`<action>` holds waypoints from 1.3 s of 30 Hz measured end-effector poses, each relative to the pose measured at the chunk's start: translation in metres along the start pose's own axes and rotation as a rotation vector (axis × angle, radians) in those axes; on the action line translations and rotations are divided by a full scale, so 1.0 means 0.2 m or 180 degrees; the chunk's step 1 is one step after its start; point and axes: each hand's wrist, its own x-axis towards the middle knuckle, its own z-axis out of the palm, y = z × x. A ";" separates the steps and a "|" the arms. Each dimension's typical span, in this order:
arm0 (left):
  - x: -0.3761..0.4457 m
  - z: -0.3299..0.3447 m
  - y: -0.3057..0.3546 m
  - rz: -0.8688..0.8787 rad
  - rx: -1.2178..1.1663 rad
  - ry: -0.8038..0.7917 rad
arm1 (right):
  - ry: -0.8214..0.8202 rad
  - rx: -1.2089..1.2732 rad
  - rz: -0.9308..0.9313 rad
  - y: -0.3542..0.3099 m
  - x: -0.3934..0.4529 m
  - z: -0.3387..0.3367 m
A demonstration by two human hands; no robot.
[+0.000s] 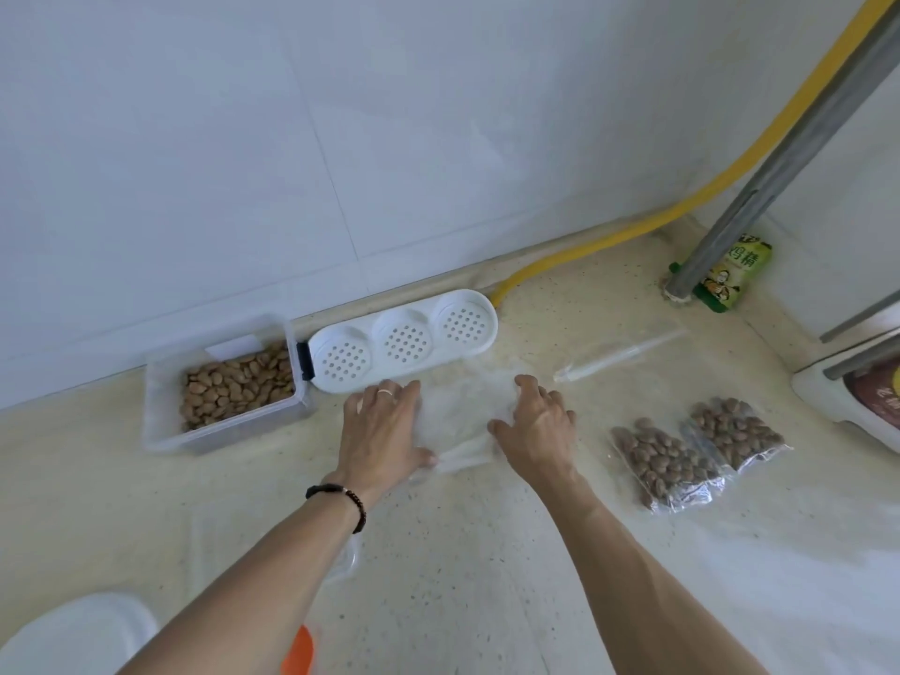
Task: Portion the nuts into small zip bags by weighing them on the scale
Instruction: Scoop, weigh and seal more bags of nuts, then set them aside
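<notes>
A clear plastic box (160,411) of brown nuts (234,387) stands at the back left of the counter. Two filled zip bags of nuts lie at the right, one (662,462) nearer me and one (735,431) beside it. A blurred pile of empty clear zip bags (460,421) lies in the middle. My left hand (382,426) rests flat on the pile's left side, fingers spread. My right hand (538,426) presses on its right side, thumb and fingers on the plastic. No scale shows clearly.
A white tray with three perforated round wells (404,341) sits against the wall. A yellow hose (633,226) runs along the back. A green seasoning packet (730,280) leans by a grey pipe (779,153). A white lid (73,635) and an orange object (299,650) lie near me.
</notes>
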 end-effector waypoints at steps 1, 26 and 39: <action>0.01 0.00 0.01 -0.0033 0.0032 -0.0033 | 0.0047 0.0063 -0.0023 0.00 0.00 0.00; -0.32 -0.41 -0.29 0.0313 -0.2192 0.0603 | 0.0268 0.3528 0.0307 -0.38 -0.39 -0.28; -1.09 -0.48 -1.28 -0.0088 -0.2140 0.0486 | -0.0471 0.2716 0.0042 -1.12 -1.07 0.17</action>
